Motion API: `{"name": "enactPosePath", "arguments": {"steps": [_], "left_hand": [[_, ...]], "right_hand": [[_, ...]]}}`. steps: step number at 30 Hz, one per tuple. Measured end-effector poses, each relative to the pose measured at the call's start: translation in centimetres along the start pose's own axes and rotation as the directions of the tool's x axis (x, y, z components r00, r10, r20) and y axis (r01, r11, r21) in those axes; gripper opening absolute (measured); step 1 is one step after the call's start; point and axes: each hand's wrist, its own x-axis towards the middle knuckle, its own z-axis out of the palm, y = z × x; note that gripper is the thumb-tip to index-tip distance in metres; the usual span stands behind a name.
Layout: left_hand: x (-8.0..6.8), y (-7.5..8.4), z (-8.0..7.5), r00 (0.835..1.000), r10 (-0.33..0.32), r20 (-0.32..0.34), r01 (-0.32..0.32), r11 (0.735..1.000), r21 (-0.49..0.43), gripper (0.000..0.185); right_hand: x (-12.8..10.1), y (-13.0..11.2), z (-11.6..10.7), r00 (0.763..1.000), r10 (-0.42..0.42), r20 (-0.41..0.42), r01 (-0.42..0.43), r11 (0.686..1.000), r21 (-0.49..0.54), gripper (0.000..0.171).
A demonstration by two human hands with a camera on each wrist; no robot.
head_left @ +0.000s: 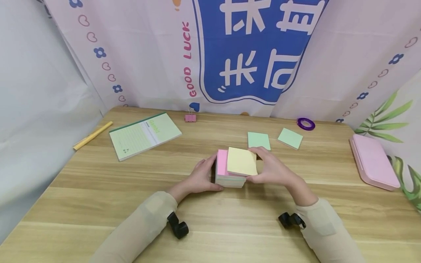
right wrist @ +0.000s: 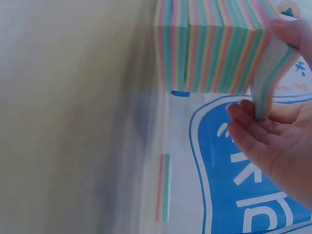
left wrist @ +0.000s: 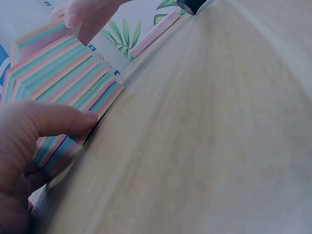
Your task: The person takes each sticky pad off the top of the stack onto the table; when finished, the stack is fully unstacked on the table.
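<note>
Sticky-note block (head_left: 230,175) sits mid-desk, left hand (head_left: 200,179) bracing its side with curled fingers while right hand (head_left: 273,170) pinches a thin top wad (head_left: 242,161), which could, I'd say, tear or fan apart if yanked.

Bare table (head_left: 230,226) nr front; green pads (head_left: 258,140) just behind stack (head_left: 230,179).

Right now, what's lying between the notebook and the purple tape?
In the head view, a pink binder clip and two green note pads lie between notebook and tape.
</note>
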Motion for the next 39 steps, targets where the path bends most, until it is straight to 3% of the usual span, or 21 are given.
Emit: {"name": "enactPosePath", "arguments": {"steps": [15, 22, 31, 36, 39], "left_hand": [[0.0, 0.0, 0.1, 1.0, 0.0, 0.006, 0.0, 1.0, 0.0, 0.106], [0.1, 0.1, 0.0, 1.0, -0.004, 0.013, 0.004, 1.0, -0.003, 0.105], [0.0, 0.0, 0.1, 1.0, -0.013, 0.014, 0.013, 1.0, -0.016, 0.106], [0.0, -0.1, 0.1, 1.0, -0.013, 0.013, 0.014, 1.0, -0.012, 0.106], [0.0, -0.1, 0.1, 1.0, -0.001, 0.007, 0.001, 1.0, -0.013, 0.106]], "right_hand": [[-0.3, 0.8, -1.9, 0.998, -0.002, -0.058, 0.013, 0.982, 0.186, 0.068], [-1.3, 2.1, -3.9, 0.983, 0.014, -0.183, 0.012, 0.99, 0.139, 0.069], [-3.1, 5.3, -8.1, 0.957, 0.164, -0.239, -0.133, 0.981, 0.138, 0.065], [-4.1, 7.5, -10.6, 0.921, 0.279, -0.271, -0.259, 0.96, 0.106, 0.064], [-4.8, 8.8, -11.6, 0.898, 0.307, -0.315, -0.295, 0.952, 0.084, 0.061]]}}
